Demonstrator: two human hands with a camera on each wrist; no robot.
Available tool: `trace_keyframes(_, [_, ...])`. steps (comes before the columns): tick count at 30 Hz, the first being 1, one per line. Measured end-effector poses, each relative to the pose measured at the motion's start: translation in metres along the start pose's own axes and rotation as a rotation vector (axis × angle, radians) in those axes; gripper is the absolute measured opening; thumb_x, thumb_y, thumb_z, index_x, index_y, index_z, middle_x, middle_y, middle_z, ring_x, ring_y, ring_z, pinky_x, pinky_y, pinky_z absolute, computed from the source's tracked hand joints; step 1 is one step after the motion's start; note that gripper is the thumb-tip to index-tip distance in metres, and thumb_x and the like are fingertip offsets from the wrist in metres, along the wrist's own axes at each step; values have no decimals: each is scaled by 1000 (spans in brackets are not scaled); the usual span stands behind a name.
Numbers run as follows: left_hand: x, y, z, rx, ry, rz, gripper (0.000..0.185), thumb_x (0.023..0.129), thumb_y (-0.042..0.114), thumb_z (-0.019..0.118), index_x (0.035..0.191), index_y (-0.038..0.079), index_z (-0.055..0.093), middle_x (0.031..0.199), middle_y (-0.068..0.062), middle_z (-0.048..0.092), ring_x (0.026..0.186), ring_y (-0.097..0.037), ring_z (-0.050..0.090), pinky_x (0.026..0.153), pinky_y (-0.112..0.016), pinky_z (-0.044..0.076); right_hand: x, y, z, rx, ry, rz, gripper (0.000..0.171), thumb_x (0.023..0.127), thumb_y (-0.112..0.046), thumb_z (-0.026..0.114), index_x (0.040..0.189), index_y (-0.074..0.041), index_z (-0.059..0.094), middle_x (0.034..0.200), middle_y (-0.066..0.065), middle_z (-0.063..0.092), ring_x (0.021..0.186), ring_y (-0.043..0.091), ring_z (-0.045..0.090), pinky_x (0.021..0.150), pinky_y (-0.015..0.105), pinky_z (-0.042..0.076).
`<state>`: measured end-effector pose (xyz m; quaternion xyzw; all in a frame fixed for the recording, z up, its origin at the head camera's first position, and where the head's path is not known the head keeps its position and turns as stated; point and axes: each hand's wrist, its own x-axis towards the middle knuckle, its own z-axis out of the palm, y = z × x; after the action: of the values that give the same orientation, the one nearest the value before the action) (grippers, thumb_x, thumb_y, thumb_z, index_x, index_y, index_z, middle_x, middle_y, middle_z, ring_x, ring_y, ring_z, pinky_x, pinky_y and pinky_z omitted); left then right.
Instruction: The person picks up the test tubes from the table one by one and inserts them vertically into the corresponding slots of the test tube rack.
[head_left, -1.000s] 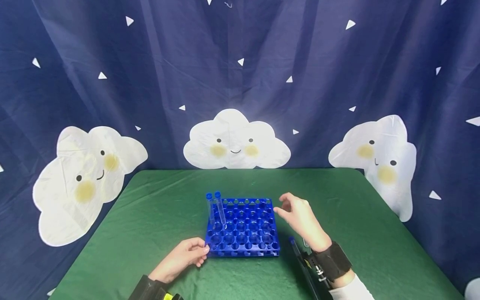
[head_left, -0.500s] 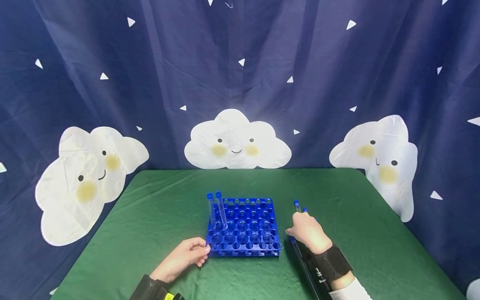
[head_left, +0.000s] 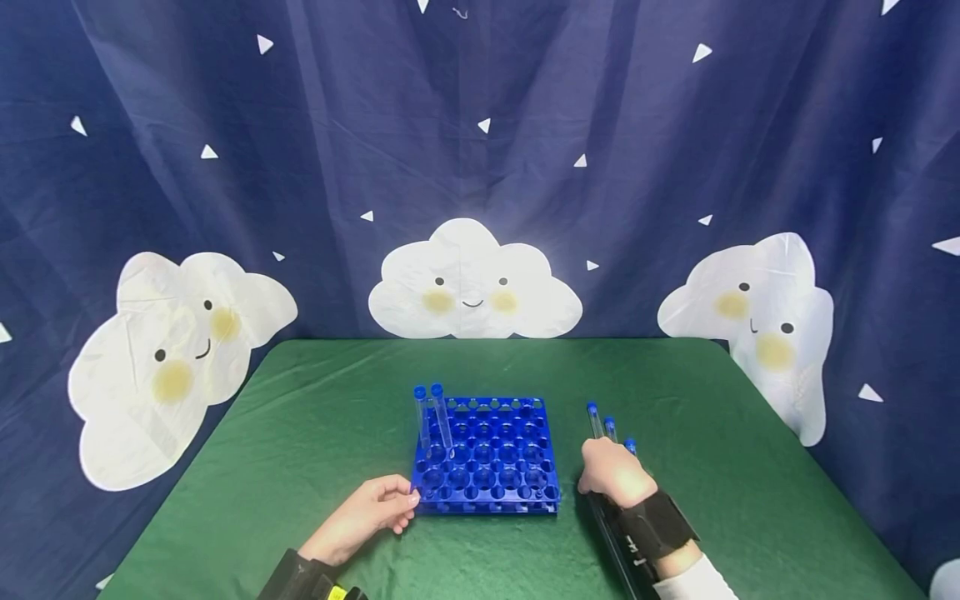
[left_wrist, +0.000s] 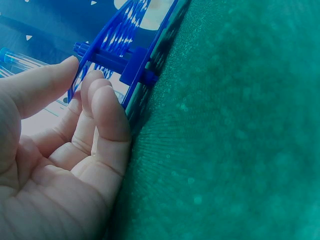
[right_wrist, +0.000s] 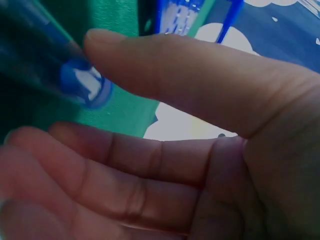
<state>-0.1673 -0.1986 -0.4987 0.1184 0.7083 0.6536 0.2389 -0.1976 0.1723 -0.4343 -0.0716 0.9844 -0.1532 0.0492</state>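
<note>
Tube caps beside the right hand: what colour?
Blue, on the tube caps; the head view shows them best.

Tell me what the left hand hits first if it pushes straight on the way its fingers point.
The left hand already has its fingertips at the blue rack's near-left corner, so it would press the rack itself.

Rack (head_left: 486,454) sits mid-table (head_left: 315,433); I see two tubes (head_left: 433,417) standing in its far-left corner. Left hand (head_left: 363,515) at near-left corner, right hand (head_left: 613,472) right of it, on loose tubes (head_left: 609,427).
</note>
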Motion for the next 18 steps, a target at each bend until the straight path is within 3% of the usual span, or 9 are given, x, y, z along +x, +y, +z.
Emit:
trace_keyframes(7, [0, 0, 0, -2, 4, 3, 15, 96, 20, 60, 98, 6, 55, 84, 1, 60, 70, -5, 57, 66, -21, 53, 0, 1, 6, 69, -17, -23, 22, 60, 7, 63, 53, -9, 50, 48, 4, 52, 33, 14, 47, 34, 26, 36])
trace_keyframes(18, [0, -1, 0, 3, 6, 8, 15, 96, 19, 60, 98, 5, 55, 84, 1, 60, 69, -5, 57, 65, -21, 53, 6, 1, -3, 172, -115, -15, 24, 69, 3, 63, 50, -6, 52, 41, 3, 52, 33, 13, 52, 39, 26, 45])
